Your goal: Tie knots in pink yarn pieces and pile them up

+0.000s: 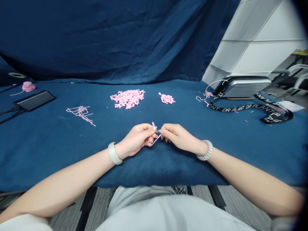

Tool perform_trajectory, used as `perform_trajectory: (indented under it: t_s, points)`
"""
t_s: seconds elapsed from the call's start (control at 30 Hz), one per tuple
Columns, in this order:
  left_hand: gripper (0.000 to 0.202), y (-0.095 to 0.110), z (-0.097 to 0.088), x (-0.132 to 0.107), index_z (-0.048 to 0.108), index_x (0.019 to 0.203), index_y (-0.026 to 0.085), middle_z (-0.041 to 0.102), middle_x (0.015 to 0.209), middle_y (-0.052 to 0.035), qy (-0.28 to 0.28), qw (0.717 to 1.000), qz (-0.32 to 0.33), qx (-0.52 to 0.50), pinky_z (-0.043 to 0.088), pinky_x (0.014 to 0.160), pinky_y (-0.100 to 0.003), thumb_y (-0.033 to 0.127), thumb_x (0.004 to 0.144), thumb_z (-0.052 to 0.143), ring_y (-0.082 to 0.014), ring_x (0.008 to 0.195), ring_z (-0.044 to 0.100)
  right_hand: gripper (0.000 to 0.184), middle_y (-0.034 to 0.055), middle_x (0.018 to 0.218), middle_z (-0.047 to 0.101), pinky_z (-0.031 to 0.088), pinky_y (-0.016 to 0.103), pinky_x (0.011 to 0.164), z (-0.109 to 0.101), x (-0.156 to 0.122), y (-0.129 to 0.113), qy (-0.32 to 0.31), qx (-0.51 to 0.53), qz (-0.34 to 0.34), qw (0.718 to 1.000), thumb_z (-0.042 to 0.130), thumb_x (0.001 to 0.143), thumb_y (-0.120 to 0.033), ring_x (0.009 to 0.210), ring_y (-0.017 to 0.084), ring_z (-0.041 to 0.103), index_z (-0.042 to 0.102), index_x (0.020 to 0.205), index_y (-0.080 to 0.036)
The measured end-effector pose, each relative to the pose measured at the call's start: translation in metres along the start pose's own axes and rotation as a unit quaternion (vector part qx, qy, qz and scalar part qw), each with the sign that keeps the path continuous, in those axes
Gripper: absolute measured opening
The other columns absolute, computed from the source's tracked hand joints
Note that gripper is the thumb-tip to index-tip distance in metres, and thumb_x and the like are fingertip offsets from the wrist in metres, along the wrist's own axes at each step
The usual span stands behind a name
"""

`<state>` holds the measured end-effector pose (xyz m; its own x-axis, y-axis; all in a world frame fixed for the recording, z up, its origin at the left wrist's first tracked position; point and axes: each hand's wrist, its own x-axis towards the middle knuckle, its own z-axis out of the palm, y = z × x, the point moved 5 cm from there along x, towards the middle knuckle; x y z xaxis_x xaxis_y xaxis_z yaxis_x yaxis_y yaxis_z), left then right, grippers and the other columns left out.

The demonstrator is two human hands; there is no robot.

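Observation:
My left hand (138, 138) and my right hand (176, 136) meet over the middle of the blue cloth table (48, 144), fingertips together. Both pinch a short piece of pink yarn (155, 134), one end sticking up between the thumbs and the rest slanting down. A big pile of small pink yarn knots (128, 97) lies farther back, with a smaller pile (166, 98) to its right. Loose pink yarn strands (81, 113) lie to the left.
A dark phone (35, 100) with cables and a pink yarn ball (28, 86) sit at far left. At right stand a silver ribbed case (244, 86), a black lettered lanyard (250, 107) and more pink strands (204, 96). A blue backdrop hangs behind.

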<state>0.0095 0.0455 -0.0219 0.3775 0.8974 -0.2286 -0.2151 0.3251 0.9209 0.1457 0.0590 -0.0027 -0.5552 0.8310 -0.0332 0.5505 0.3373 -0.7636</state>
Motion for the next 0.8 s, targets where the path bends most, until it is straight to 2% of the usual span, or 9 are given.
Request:
perform_trajectory:
  t_s: [0.1, 0.2, 0.43, 0.57, 0.8]
  points:
    - [0.023, -0.002, -0.003, 0.002, 0.052, 0.075, 0.011, 0.054, 0.063, 0.0008, 0.01, 1.0, -0.007, 0.0, 0.039, 0.047, -0.015, 0.03, 0.076, 0.065, -0.0024, 0.047, 0.045, 0.041, 0.0008, 0.075, 0.056, 0.036, 0.008, 0.063, 0.001, 0.001, 0.003, -0.021, 0.003, -0.011, 1.0, 0.032, 0.087, -0.046, 0.062, -0.003, 0.045, 0.051, 0.082, -0.009]
    - [0.023, -0.003, -0.004, 0.002, 0.053, 0.076, 0.011, 0.054, 0.063, 0.0007, 0.018, 1.0, -0.012, 0.001, 0.04, 0.048, -0.016, 0.03, 0.075, 0.066, -0.0026, 0.047, 0.046, 0.039, 0.0009, 0.076, 0.055, 0.036, 0.009, 0.066, 0.001, 0.002, 0.006, -0.014, -0.002, -0.017, 1.0, 0.032, 0.087, -0.044, 0.064, -0.003, 0.045, 0.049, 0.084, -0.01]
    - [0.021, 0.001, -0.002, 0.001, 0.055, 0.077, 0.01, 0.055, 0.065, -0.0003, 0.029, 0.999, -0.017, -0.017, 0.042, 0.05, -0.015, 0.027, 0.073, 0.068, -0.0026, 0.05, 0.047, 0.038, 0.0021, 0.075, 0.055, 0.032, 0.011, 0.068, -0.009, 0.0, -0.001, 0.093, -0.04, -0.069, 0.992, 0.036, 0.087, -0.042, 0.068, -0.001, 0.042, 0.052, 0.076, -0.009]
    - [0.022, 0.001, 0.003, -0.003, 0.054, 0.073, 0.01, 0.055, 0.065, -0.0007, 0.002, 1.0, -0.027, -0.014, 0.042, 0.052, -0.015, 0.026, 0.073, 0.068, -0.0026, 0.051, 0.048, 0.034, 0.0022, 0.077, 0.056, 0.033, 0.011, 0.069, -0.014, -0.006, -0.009, 0.147, -0.057, -0.096, 0.983, 0.04, 0.086, -0.037, 0.069, -0.002, 0.044, 0.054, 0.073, -0.009]
    - [0.019, -0.003, 0.009, -0.008, 0.061, 0.074, 0.009, 0.059, 0.069, -0.0031, -0.05, 0.996, -0.067, 0.012, 0.042, 0.054, -0.015, 0.026, 0.073, 0.069, -0.0025, 0.052, 0.048, 0.033, 0.0033, 0.079, 0.057, 0.037, 0.011, 0.071, -0.012, -0.011, -0.015, 0.171, -0.056, -0.134, 0.975, 0.039, 0.086, -0.036, 0.072, -0.001, 0.048, 0.056, 0.073, -0.01]
